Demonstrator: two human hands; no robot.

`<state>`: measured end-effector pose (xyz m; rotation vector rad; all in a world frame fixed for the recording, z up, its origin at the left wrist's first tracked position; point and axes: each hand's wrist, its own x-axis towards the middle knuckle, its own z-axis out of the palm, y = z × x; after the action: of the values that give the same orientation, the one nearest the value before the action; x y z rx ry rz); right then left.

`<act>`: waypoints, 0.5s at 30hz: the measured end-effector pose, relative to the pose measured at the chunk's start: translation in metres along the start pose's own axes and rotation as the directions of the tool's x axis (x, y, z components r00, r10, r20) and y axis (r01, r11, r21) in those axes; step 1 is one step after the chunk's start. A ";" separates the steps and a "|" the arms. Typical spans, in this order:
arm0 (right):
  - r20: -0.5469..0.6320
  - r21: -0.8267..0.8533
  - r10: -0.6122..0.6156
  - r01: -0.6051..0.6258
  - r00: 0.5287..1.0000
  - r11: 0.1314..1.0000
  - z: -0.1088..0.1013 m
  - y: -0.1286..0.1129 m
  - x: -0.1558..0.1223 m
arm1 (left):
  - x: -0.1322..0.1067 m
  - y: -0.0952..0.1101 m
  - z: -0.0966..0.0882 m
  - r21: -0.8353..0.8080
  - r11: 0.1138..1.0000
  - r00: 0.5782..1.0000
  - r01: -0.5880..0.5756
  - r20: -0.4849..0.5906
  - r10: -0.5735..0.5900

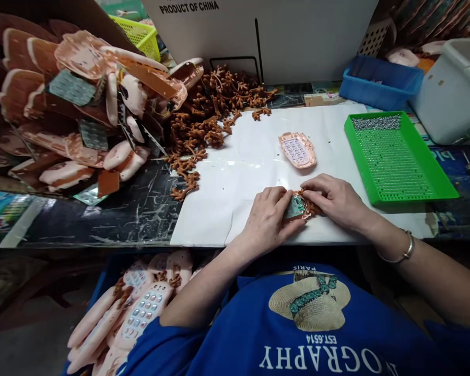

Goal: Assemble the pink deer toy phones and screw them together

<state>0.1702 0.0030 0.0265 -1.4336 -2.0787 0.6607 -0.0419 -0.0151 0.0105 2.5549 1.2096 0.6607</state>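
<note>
My left hand [269, 218] and my right hand [334, 199] meet at the front of a white sheet [238, 172], fingers closed on a small pink toy-phone shell with a green circuit board [296, 207] in it. Brown plastic bits show at its right side under my right fingers. A second pink phone shell with a keypad [297, 149] lies face up just beyond my hands, apart from them.
A heap of brown plastic parts [209, 117] spreads at the sheet's far left. Stacked pink shells and boards [82, 104] fill a box at left. A green tray with screws [395, 156] sits right, a blue bin [379, 81] behind it. Finished pink phones [137, 313] lie in a bin below the table edge.
</note>
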 end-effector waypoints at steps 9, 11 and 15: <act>0.065 0.099 0.085 -0.091 0.994 0.991 -0.007 0.002 0.011 | 0.002 -0.002 0.001 -0.080 0.997 1.000 -0.008 0.016 0.009; 0.089 0.109 0.130 -0.140 0.987 0.984 -0.006 -0.001 0.012 | 0.003 -0.003 0.001 -0.076 0.997 1.000 -0.012 0.021 0.013; 0.044 0.086 0.147 -0.150 0.988 0.985 -0.003 -0.002 0.012 | 0.003 -0.003 0.000 -0.060 0.998 0.999 -0.013 0.030 0.015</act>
<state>0.1670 0.0141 0.0321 -1.5472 -1.9575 0.8345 -0.0419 -0.0109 0.0101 2.5168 1.1458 0.6492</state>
